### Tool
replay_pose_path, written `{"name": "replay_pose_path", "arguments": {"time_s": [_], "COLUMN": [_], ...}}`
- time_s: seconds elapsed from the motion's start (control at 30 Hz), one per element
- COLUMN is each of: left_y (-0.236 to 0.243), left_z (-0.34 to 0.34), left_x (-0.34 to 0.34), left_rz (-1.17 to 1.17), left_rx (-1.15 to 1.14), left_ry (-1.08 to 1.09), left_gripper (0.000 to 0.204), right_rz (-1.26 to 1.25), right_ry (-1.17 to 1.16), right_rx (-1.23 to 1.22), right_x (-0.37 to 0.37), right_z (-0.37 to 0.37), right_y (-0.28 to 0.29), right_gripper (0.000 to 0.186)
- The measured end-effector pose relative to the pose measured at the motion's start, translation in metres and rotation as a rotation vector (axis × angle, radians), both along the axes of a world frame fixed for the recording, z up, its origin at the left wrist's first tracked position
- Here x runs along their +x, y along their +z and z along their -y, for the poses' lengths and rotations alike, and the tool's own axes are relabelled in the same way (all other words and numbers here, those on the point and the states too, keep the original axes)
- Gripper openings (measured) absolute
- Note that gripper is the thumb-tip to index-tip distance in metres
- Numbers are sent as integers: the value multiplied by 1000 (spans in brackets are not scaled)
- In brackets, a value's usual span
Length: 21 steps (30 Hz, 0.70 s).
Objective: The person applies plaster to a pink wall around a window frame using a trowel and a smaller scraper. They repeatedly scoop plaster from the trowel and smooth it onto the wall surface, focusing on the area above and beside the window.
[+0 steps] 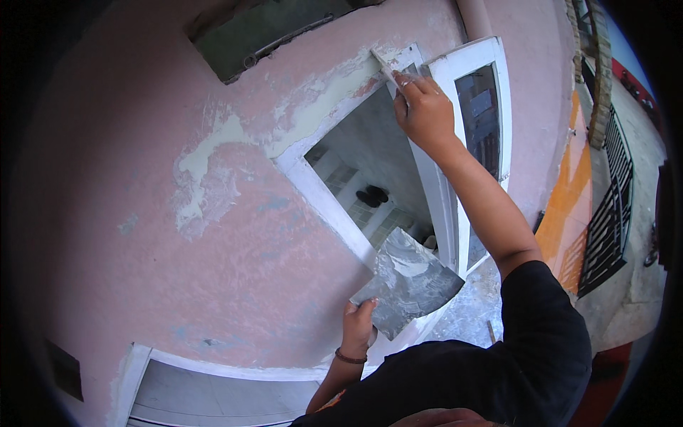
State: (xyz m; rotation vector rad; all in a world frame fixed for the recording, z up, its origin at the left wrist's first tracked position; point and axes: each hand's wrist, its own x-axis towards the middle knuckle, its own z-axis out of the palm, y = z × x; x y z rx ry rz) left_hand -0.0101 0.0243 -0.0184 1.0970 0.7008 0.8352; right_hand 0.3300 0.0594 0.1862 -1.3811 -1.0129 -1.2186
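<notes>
Up at the top corner of the white window frame, my right hand grips a putty knife, its thin edge against the pink wall. Pale wet plaster runs along the wall beside the frame, with another patch further left. Lower down, my left hand is closed on the corner of a flat grey board, which carries smears of plaster. Most of the knife's handle is hidden in my fingers.
A white-framed glazed sash stands swung out on the right, close to my right forearm. Dark shoes show through the opening. Another white frame lies below left. A black railing is at far right, and a recessed opening above.
</notes>
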Motion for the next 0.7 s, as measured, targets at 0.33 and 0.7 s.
{"name": "replay_pose_path", "arguments": {"time_s": [0.33,0.7], "left_y": [0,3], "left_z": [2,5], "left_x": [-4,-6], "left_rz": [-27,-38], "left_rx": [-1,-7], "left_ry": [4,16], "left_gripper": [24,23], "right_rz": [141,-250], "right_ry": [-2,202], "right_rx": [-7,52], "right_x": [-44,13], "right_z": [-18,17], "right_y": [-9,34], "right_gripper": [44,23]}}
